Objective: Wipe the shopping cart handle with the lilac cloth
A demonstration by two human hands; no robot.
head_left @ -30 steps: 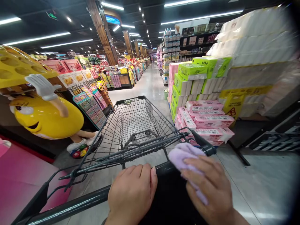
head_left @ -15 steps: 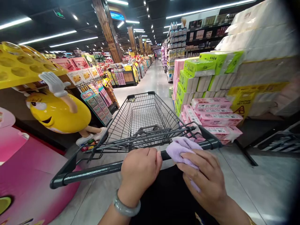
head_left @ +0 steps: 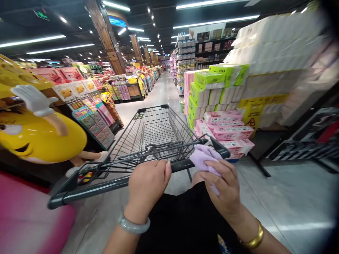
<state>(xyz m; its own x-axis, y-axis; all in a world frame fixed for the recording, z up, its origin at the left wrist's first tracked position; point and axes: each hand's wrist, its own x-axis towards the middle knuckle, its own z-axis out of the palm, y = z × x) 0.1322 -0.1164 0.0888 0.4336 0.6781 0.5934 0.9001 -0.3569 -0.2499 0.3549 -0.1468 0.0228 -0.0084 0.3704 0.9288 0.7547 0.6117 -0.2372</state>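
Observation:
A dark grey shopping cart (head_left: 162, 121) with a wire basket stands right in front of me. My left hand (head_left: 148, 181) is wrapped round the middle of the cart handle (head_left: 97, 188), with a pale bangle on its wrist. Pinched in my right hand (head_left: 225, 187) is a crumpled lilac cloth (head_left: 205, 157), which lies against the right part of the handle. The fingertips press into the cloth and hide part of it. A gold bracelet (head_left: 254, 235) shows on the right wrist.
A yellow candy-character figure (head_left: 47, 137) and a pink display (head_left: 34, 215) flank the cart on the left. Pink packs (head_left: 225, 123), green packs (head_left: 209, 79) and a yellow caution sign (head_left: 253, 114) stand to the right. Between shelves, a tiled aisle (head_left: 165, 83) runs ahead.
Shelves and figure have shifted left and the view has turned slightly right. Both hands stay at the handle, the right still holding the cloth. More of the right wrist and its bracelet shows.

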